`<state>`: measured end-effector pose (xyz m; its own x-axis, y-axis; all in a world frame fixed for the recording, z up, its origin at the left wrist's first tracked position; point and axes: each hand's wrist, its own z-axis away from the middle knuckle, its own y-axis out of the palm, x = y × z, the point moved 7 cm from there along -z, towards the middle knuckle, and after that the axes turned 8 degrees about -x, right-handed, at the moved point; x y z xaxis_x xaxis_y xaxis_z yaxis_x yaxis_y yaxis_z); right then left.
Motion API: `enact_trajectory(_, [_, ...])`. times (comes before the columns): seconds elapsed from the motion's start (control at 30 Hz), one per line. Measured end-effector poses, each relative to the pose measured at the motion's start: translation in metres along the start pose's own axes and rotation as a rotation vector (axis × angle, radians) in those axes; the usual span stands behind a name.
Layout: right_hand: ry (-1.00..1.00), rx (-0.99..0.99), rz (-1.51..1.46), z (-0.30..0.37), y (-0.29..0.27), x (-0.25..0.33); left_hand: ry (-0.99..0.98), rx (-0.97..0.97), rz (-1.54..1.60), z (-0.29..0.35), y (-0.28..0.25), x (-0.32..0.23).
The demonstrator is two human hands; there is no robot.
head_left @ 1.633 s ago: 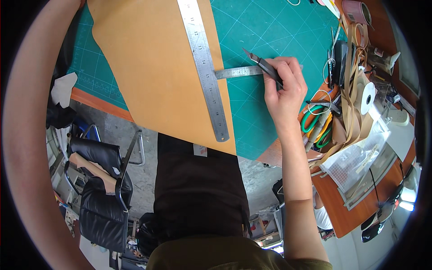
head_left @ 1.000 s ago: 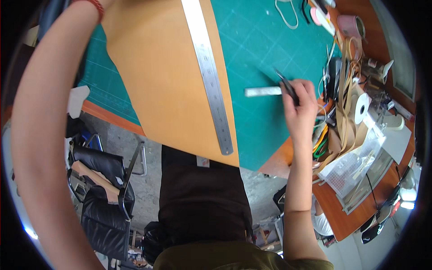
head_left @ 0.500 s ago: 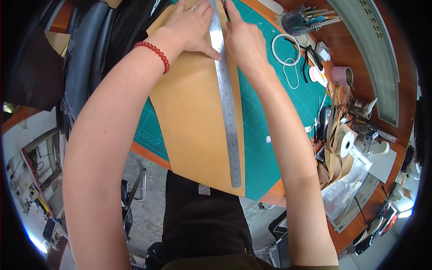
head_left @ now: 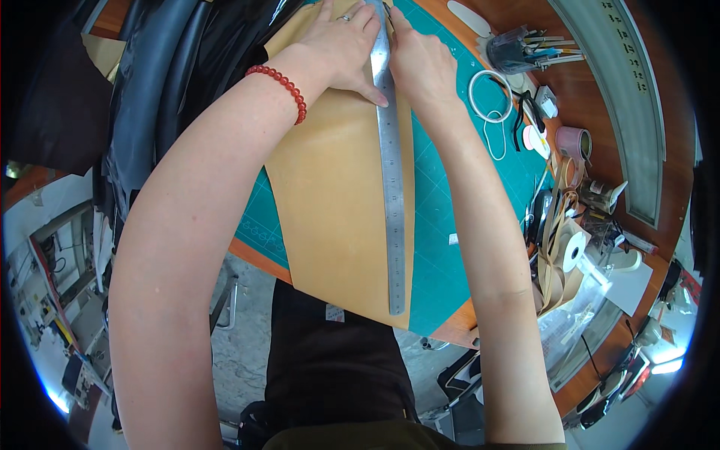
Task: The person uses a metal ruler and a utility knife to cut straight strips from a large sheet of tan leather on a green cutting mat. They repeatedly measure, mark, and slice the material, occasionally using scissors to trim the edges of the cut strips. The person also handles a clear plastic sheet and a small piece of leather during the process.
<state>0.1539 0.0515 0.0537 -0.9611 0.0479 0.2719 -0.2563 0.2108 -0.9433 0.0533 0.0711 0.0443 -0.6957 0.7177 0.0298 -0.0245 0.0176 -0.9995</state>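
A large tan sheet of leather point(head_left: 330, 217) lies on the green cutting mat point(head_left: 442, 247). A long steel ruler point(head_left: 393, 202) rests lengthwise on it, close to its right edge. Spread fairly flat, my left hand point(head_left: 341, 52) presses on the leather, and its thumb and fingertips reach onto the ruler. A ring and a red bead bracelet point(head_left: 281, 84) are on that hand and wrist. My right hand point(head_left: 424, 67) is closed at the ruler's right side, near its far end. A thin dark tool shows at its fingertips; its tip is too hidden to tell its kind.
Rolls of black and dark grey leather point(head_left: 150, 112) lie at the far left. On the right are a white ring point(head_left: 490, 96), a pen holder point(head_left: 517, 51), a pink tin point(head_left: 574, 142), and a pile of straps and a spool point(head_left: 574, 251).
The whole view has shifted a little, so hands, ruler and leather sit slightly further right at the top. My right hand has moved slightly nearer along the ruler; the left keeps its hold.
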Motion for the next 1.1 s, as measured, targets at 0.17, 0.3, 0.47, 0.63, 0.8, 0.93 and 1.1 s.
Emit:
enact_trajectory(0.17, [0.008, -0.018, 0.055, 0.017, -0.005, 0.01, 0.006, 0.104, -0.087, -0.005, -0.006, -0.004])
enact_trajectory(0.3, [0.054, 0.041, -0.002, 0.069, -0.018, 0.006, 0.011, 0.108, -0.128, -0.005, -0.011, -0.008])
enact_trajectory(0.47, [0.116, 0.183, 0.02, 0.158, -0.038, 0.005, 0.0, 0.124, -0.139, -0.003, -0.006, -0.006])
enact_trajectory(0.63, [0.074, 0.212, 0.039, 0.202, -0.049, 0.0, -0.043, 0.057, -0.104, 0.003, -0.013, -0.012])
enact_trajectory(0.8, [0.073, 0.245, 0.05, 0.194, -0.054, 0.0, 0.153, -0.056, 0.068, 0.038, 0.002, -0.047])
enact_trajectory(0.93, [0.043, 0.251, 0.071, 0.193, -0.052, 0.002, 0.103, 0.01, 0.099, 0.058, -0.003, -0.056])
enact_trajectory(1.1, [0.092, 0.278, 0.099, 0.196, -0.051, -0.002, 0.078, 0.093, -0.002, 0.059, -0.017, -0.067])
